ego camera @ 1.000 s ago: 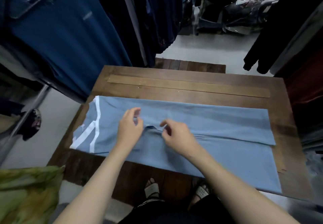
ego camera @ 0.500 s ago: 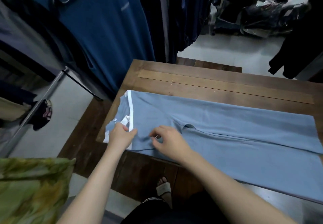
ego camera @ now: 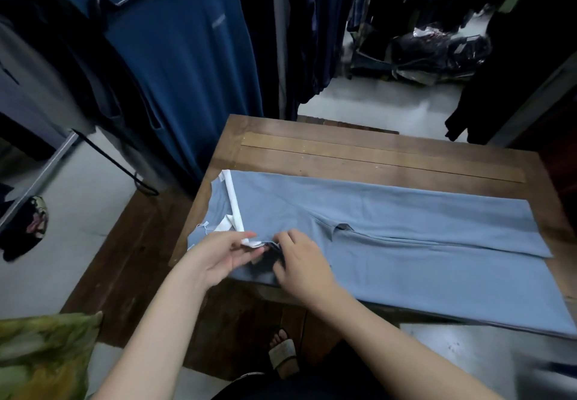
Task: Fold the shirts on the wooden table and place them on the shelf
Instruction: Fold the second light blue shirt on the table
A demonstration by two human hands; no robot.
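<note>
Gripping the collar end of a light-blue shirt, both hands work close together at the near left corner of the counter. The left hand pinches the tip of the white collar band between thumb and fingers. The right hand, just beside it, curls its fingers into the cloth edge. The shirt lies flat along the counter as one long strip, with a flap laid over along its length. On this showing, the lengthwise fold looks done. The crosswise folds and the move to the shelf are left, and no shelf is in view. The count: one shirt on the counter, one counter, two hands, no folded pile. Behind hang a dark-blue shirt and more dark garments, too crowded to count. One green cloth shows lower left, and one sandalled foot below the counter.
</note>
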